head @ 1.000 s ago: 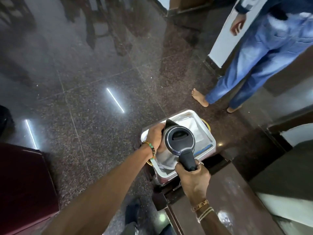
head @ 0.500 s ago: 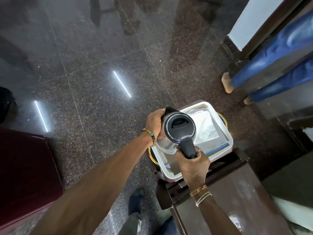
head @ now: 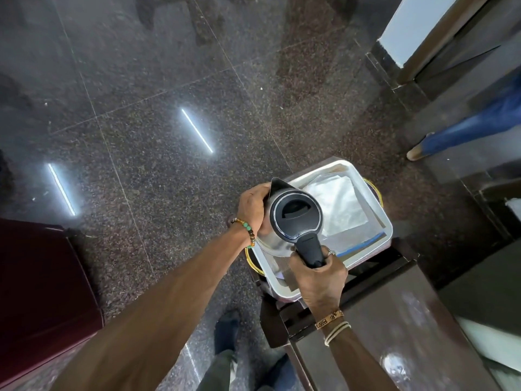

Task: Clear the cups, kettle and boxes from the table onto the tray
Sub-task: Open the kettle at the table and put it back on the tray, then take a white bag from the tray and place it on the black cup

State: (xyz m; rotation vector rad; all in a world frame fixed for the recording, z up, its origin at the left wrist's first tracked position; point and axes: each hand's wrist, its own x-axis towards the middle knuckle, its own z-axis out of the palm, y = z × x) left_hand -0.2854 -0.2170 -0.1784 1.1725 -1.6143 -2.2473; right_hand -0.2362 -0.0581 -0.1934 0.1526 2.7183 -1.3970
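Observation:
A steel kettle (head: pixel 296 214) with a black lid and black handle is held over the left part of a white rectangular tray (head: pixel 384 222). My right hand (head: pixel 318 280) grips the kettle's handle from below. My left hand (head: pixel 252 204) cups the kettle's left side near the spout. The tray rests on a dark stand, with a white cloth (head: pixel 337 206) lying inside it. Whether the kettle's base touches the tray is hidden by the kettle itself. No cups or boxes are in view.
A dark brown table (head: pixel 394 320) runs from the tray toward the lower right. A maroon box or seat (head: pixel 36 283) stands at the left. Another person's jeans leg and foot (head: pixel 439 139) are at the right. Polished granite floor surrounds the stand; my shoes (head: pixel 227 330) are below.
The view has tilted down and left, so the other person has slid toward the right edge. Both hands keep the same hold on the kettle over the tray.

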